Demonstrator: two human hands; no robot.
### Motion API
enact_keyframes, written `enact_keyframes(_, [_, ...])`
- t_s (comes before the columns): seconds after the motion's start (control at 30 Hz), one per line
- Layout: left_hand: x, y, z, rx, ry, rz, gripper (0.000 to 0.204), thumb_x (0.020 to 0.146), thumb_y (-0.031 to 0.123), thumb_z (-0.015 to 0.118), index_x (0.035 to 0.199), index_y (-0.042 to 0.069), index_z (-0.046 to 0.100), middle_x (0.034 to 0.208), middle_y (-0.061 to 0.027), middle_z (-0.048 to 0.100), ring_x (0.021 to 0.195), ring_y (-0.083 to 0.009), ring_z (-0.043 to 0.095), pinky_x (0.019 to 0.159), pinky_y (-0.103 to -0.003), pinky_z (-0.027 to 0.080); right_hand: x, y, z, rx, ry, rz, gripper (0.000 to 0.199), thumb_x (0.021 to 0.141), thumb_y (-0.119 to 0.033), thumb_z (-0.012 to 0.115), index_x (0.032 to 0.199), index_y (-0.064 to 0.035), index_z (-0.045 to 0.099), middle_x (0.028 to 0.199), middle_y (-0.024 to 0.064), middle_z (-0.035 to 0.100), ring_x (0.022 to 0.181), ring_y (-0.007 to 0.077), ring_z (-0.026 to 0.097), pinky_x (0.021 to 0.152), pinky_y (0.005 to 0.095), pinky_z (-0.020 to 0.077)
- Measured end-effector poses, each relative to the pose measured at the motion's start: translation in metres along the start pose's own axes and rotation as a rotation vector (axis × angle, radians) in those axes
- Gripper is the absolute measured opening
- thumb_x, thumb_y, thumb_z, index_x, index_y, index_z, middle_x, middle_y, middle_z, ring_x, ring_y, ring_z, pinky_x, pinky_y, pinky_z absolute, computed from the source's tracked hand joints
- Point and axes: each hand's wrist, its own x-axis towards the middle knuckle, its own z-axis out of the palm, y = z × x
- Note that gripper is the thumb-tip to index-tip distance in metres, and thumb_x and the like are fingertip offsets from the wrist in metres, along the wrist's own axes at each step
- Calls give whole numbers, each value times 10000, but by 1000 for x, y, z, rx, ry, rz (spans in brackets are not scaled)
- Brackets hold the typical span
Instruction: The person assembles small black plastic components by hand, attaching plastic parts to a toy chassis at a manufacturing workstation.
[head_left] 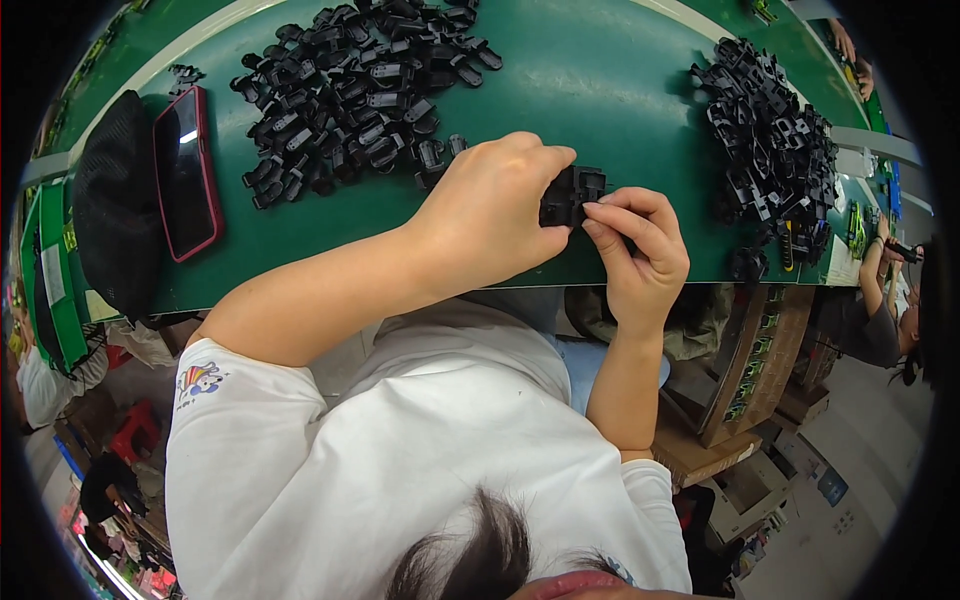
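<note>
At the far left, on the green table (600, 90), lies a black mesh cap (115, 205), and just beside it on its right a phone in a red case (187, 172), screen up and dark. Further right and farther away spreads a loose heap of small black plastic clips (350, 90), reaching almost to the table's far edge; a few stray pieces lie at its near side, close to the hands.

The left hand (490, 215) comes in from the lower left over the table's near edge, forearm bare below a white short sleeve. Its fingers are curled shut on a black plastic clip part (572, 192), which it grasps from the left side, the thumb hidden under the piece. The part is held just above the table near its near edge, roughly in the middle of the view, between the two hands.

The right hand (640, 250) rises from below, wrist bent, and pinches the same part from the right: forefinger and thumb tip touch its right and lower edge, the other fingers folded into the palm.

Well to the right lies a second, denser pile of black plastic pieces (775, 150), running toward the near edge. At the far right rim another person's arm (875, 275) reaches to the table.
</note>
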Motion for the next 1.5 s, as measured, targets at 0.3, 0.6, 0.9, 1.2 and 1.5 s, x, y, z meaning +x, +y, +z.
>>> enact_keyframes(0.3, [8, 7, -8, -14, 45, 43, 508, 647, 38, 755, 1130, 2, 604, 820, -111, 560, 716, -255, 569, 635, -323, 484, 1, 4, -6, 140, 152, 35, 326, 693, -9, 787, 980, -18, 632, 1032, 101, 607, 939, 185, 564, 784, 264, 458])
enact_keyframes(0.6, [22, 4, -5, 15, 265, 191, 503, 636, 38, 791, 1106, 42, 612, 912, -116, 595, 790, -253, 614, 696, -318, 513, 5, -7, -11, 290, 303, 189, 425, 730, -50, 772, 1114, -26, 591, 1102, 95, 587, 983, 191, 584, 795, 281, 499])
enact_keyframes(0.9, [18, 3, 6, -480, -3, -83, 419, 777, 84, 747, 1136, 0, 549, 888, -57, 629, 737, -118, 625, 636, -256, 511, 8, -3, -1, 501, 178, 324, 426, 777, 19, 720, 1148, 17, 510, 967, 97, 612, 873, 141, 612, 773, 266, 517])
enact_keyframes(1.2, [16, 12, 1, -596, -113, -282, 354, 872, 95, 646, 1193, 16, 519, 808, -28, 596, 577, -51, 544, 503, -187, 417, 14, -26, -38, -242, 144, -168, 417, 662, -75, 776, 1046, -96, 614, 1103, 57, 627, 1090, 265, 559, 875, 384, 465])
enact_keyframes(1.5, [13, 6, -4, -752, -182, -256, 451, 812, -2, 550, 1252, 29, 454, 755, -23, 543, 545, -50, 480, 481, -197, 367, 24, -24, -33, -222, -130, -270, 328, 649, -102, 784, 950, -94, 654, 1061, 13, 671, 1093, 238, 585, 924, 386, 446])
